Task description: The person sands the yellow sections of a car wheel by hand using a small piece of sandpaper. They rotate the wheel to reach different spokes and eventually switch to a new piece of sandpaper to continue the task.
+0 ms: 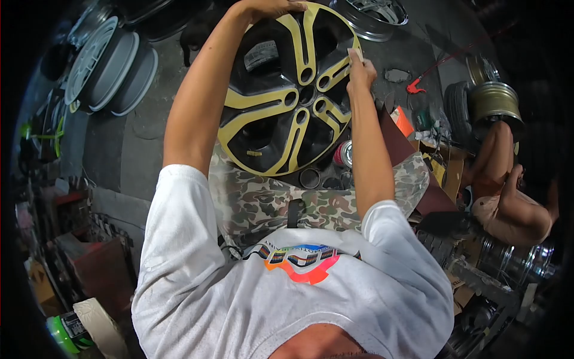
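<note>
So that it was steadied, presumably, the wheel [282, 100] beyond the camouflage cloth [263, 197] was gripped by its far rim in the left hand's [274, 7] curled fingers; the right hand's [362, 72] were bent nearer, closure and hold unclear

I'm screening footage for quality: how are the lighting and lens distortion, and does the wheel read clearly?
Head view: strong fisheye curving, corners falling to black; shirt brightly lit, co-worker at right dimmer; wheel reads clearly, spokes distinct; left hand partly cut off by the top edge.
</note>
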Motion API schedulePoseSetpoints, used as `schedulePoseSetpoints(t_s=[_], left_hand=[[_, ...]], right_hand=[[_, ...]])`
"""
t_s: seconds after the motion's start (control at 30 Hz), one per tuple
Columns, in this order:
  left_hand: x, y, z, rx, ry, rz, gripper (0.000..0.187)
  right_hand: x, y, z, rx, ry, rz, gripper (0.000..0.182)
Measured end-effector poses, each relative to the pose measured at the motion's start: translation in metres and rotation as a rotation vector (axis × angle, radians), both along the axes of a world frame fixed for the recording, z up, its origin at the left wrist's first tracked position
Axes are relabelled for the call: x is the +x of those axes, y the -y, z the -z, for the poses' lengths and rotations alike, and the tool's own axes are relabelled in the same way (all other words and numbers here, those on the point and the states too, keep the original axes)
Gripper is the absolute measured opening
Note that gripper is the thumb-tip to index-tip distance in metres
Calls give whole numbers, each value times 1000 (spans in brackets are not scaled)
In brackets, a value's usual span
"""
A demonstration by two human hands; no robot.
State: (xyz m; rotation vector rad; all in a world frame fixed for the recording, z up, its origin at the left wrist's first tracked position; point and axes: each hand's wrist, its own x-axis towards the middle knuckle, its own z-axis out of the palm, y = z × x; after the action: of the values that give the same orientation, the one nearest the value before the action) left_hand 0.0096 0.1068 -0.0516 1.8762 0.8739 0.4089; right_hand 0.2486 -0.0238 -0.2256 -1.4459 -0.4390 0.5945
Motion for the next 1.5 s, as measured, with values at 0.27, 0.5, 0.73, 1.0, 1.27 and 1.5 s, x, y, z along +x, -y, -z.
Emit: schedulePoseSetpoints(t_s=[0.27,0.5,0.73,1.0,1.27,1.5], left_hand=[[0,0,3,-47,19,8,32],[0,16,-9,-26,-23,-12,33],[-4,6,-8,5,-32,-14,34],[-4,4,-6,-22,-34,-8,34],[-1,3,-2,-161,18,-18,33],[-3,6,-6,-34,-29,-21,34]], right_hand=[[31,-41,-11,-65,-21,-55,37],[25,-22,12,-39,45,-61,39],[33,-26,5,-149,40,-125,40],[43,-46,-10,-131,-35,-181,40],[29,-9,5,-58,250,-141,43],[-37,49,7,-95,335,-149,39]])
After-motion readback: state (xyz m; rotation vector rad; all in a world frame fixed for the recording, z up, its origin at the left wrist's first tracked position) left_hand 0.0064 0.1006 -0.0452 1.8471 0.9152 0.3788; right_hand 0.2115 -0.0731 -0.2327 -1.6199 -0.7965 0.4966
